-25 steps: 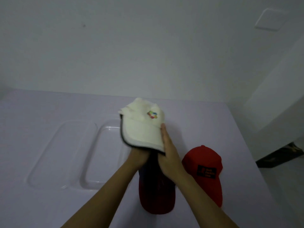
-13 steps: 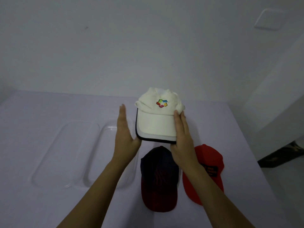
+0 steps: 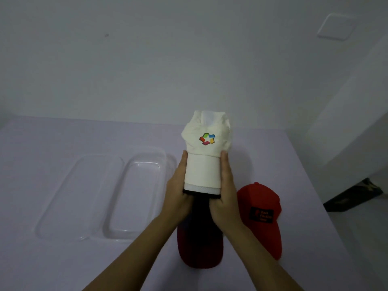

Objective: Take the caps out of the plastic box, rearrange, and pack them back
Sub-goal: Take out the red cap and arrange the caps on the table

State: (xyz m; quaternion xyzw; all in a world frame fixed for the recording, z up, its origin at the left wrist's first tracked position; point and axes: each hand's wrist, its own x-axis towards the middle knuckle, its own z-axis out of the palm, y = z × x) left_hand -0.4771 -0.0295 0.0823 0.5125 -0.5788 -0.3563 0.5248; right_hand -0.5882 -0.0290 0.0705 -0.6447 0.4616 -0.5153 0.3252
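1. The white cap [image 3: 206,148] was held up off the table [image 3: 52,148], over its middle, with the crown turned toward the far edge and the brim toward the person.
2. A many-coloured logo [image 3: 207,139] showed on the front of its crown, and the crown's top was crumpled.
3. The left hand [image 3: 178,192] lay flat against the brim's left side, fingers straight and pressed together. Its thumb was hidden.
4. The right hand [image 3: 226,194] lay the same way against the brim's right side, fingers straight and together, so the brim was squeezed narrow between the two hands.
5. The dark cap [image 3: 199,248] lay on the table below the hands, toward the near edge. Its reddish brim pointed at the person, and its crown was partly hidden by the hands and the white cap.
6. The red cap [image 3: 260,198] lay just right of the dark cap, brim toward the near edge, with a black patch [image 3: 261,214] on its front. Whether the two caps touched could not be told.
7. The clear box [image 3: 136,198] stood on the table left of the hands, close beside the left hand.
8. A flatter clear piece, seemingly the lid [image 3: 75,196], lay just left of the box, toward the table's left edge.
9. A pale wall [image 3: 147,59] rose behind the far edge.
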